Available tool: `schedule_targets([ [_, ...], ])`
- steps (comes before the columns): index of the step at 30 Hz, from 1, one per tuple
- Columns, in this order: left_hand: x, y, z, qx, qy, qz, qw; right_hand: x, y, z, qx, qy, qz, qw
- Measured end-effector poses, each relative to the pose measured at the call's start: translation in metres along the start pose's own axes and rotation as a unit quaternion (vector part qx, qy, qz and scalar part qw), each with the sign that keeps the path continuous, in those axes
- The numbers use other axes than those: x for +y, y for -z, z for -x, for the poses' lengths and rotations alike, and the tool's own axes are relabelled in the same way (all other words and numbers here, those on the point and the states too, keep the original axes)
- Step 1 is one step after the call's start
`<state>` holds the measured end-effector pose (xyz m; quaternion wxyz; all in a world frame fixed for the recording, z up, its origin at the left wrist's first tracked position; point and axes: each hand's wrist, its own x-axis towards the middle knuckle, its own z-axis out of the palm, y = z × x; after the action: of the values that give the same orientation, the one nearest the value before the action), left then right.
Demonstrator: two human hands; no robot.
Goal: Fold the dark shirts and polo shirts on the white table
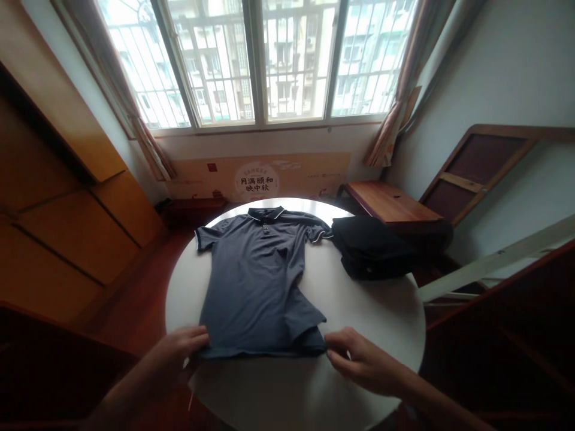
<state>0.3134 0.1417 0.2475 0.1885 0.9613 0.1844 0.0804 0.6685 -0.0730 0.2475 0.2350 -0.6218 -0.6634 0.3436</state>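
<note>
A dark grey-blue polo shirt lies front up on the round white table, its collar toward the window and its hem toward me. White piping edges the collar and sleeves. My left hand is closed at the hem's left corner, fingers on the cloth. On the other side, my right hand pinches the hem's right corner between thumb and fingers. The cloth on the right side is rumpled, with a flap folded outward above that corner.
A folded black stack of cloth sits at the table's right, close to the shirt's sleeve. Behind it stands a low wooden table. Orange cabinets line the left wall. A pale slanted rail is at the right.
</note>
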Motion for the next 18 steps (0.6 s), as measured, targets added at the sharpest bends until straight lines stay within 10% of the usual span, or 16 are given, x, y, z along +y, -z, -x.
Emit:
schedule_targets([
  [5,0.008,0.031,-0.02,-0.159,0.055,0.106,0.98,-0.008,0.007,-0.004,0.068,0.042,0.069,0.994],
  [8,0.008,0.029,-0.099,-0.087,-0.006,0.044,0.995,-0.014,0.018,-0.051,0.145,0.13,0.178,0.965],
  [12,-0.01,-0.003,-0.206,0.055,0.014,-0.073,0.996,-0.012,0.022,-0.103,0.081,0.165,0.306,0.934],
  [18,-0.062,-0.042,-0.233,-0.011,0.139,-0.139,0.98,0.014,0.016,-0.074,0.054,0.09,0.359,0.927],
])
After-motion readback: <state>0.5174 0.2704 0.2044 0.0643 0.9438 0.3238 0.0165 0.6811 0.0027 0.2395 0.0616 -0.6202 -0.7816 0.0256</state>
